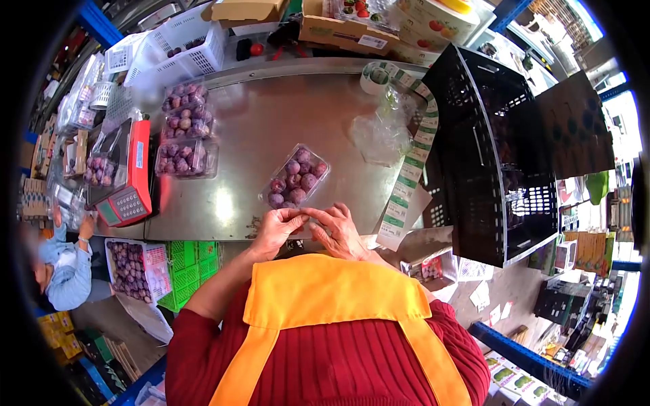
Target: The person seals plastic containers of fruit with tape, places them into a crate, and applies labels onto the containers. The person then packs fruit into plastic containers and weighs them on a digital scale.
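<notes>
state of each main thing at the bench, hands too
left hand: fingers bent, anything pinched unclear
right hand: fingers bent, close by left hand
nearest plum pack: filled, lid unclear
grouped plum packs: filled
label strip: partly unrolled
clear plastic: crumpled
red scale: reading illegible

From my end: widest room is the steel tabletop (254,115) between the left row of punnets (210,160) and the single plum punnet (325,165), bare metal running to the raised rear edge. That single punnet sits just ahead of left hand (273,234) and right hand (340,234), so low and straight forward is blocked; over the top is open. To its right I get a narrower lane, then crumpled clear plastic (380,135) and the label strip (408,177), which curls down near the right hand. Black crate (467,135) walls off beyond. Far left, red scale (139,177) blocks.
</notes>
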A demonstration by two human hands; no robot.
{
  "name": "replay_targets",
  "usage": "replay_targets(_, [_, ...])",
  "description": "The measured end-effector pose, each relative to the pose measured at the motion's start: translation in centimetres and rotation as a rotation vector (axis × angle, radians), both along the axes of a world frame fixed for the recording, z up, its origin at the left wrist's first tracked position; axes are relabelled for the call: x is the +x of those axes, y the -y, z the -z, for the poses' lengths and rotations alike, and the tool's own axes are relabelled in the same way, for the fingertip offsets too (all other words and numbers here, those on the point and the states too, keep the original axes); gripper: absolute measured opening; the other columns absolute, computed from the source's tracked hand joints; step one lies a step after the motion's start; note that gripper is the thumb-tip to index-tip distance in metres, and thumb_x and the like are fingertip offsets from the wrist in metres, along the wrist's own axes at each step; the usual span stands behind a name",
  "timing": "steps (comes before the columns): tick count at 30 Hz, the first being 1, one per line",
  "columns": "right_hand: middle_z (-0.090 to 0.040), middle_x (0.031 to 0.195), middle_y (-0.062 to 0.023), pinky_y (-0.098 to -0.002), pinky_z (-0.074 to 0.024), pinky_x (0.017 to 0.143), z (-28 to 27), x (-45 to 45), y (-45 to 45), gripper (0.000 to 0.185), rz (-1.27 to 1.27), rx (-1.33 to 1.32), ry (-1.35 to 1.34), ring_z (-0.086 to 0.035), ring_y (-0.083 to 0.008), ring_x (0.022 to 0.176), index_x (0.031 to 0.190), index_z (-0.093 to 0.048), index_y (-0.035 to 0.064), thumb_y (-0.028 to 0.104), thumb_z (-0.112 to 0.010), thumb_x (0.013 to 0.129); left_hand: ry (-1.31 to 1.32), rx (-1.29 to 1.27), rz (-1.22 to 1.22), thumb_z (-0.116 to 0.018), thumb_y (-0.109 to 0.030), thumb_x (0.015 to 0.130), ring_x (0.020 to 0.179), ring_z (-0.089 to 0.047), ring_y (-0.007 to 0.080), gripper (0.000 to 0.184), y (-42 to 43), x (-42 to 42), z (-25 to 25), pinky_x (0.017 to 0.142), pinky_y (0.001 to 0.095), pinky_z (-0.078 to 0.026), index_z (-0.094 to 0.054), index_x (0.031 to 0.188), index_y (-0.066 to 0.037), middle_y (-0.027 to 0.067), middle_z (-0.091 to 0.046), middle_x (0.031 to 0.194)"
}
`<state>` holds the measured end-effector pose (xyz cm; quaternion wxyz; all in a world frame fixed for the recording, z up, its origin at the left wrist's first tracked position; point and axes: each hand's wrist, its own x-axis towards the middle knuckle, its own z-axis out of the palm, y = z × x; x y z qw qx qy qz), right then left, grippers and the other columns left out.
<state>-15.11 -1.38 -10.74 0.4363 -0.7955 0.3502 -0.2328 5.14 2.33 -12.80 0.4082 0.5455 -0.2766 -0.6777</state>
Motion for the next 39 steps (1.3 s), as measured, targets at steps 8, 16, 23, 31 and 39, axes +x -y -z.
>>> replay_targets(8, [-0.068,0.097,-0.0163,-0.0563,-0.0218,0.112,-1.8,-0.4,1.2,0.052,0.306,0.087,-0.021,-0.065,-0.0274,0.093,0.137,-0.050,0.0078,0.033,-0.061,0.093,0.108,-0.268,-0.350,-0.074,-0.015,0.089,0.073,-0.057,0.0068,0.014,6.0,4.0,-2.9,0.071,0.0222,-0.047,-0.069,0.094,-0.003,-0.0005,-0.066,0.082])
replay_targets(16, [-0.071,0.079,-0.0136,-0.0461,-0.0427,0.093,4.4,0.3,4.4,0.033,0.507,0.254,-0.249,-0.068,-0.0262,0.077,0.103,-0.071,0.0086,0.037,-0.063,0.089,0.636,-0.333,-0.248,-0.072,-0.016,0.089,0.068,-0.055,0.0069,0.015,13.4,10.0,4.0,0.066,0.0231,-0.047,-0.067,0.090,-0.003,-0.0009,-0.065,0.079])
replay_targets(23, [-0.069,0.077,-0.0114,-0.0329,-0.0517,0.067,7.3,2.4,5.4,0.032,0.593,0.566,-0.053,-0.067,-0.0191,0.065,0.103,-0.069,0.0050,0.033,-0.067,0.088,0.980,-0.229,0.415,-0.072,-0.034,0.086,0.084,-0.068,0.0244,0.028,14.8,8.3,7.4,0.085,0.0403,-0.045,-0.068,0.092,-0.006,0.0088,-0.070,0.082])
replay_targets(31, [-0.067,0.075,-0.0059,-0.0282,-0.0490,0.063,7.4,2.5,5.2,0.030,0.630,0.548,0.033,-0.063,-0.0129,0.064,0.103,-0.066,0.0013,0.028,-0.068,0.089,0.605,-0.506,0.115,-0.054,-0.032,0.101,0.100,-0.062,0.0235,0.036,11.9,9.3,7.2,0.097,0.0343,-0.042,-0.068,0.107,0.001,0.0134,-0.066,0.105])
replay_targets(39, [-0.058,0.074,0.0000,-0.0249,-0.0454,0.062,7.5,1.9,4.4,0.021,0.468,0.625,0.419,-0.053,-0.0074,0.066,0.101,-0.060,0.0043,0.025,-0.061,0.098,0.131,-0.367,0.193,-0.071,-0.026,0.091,0.112,-0.055,0.0134,0.053,6.4,4.8,1.9,0.101,0.0301,-0.042,-0.051,0.134,-0.002,0.0046,-0.061,0.122])
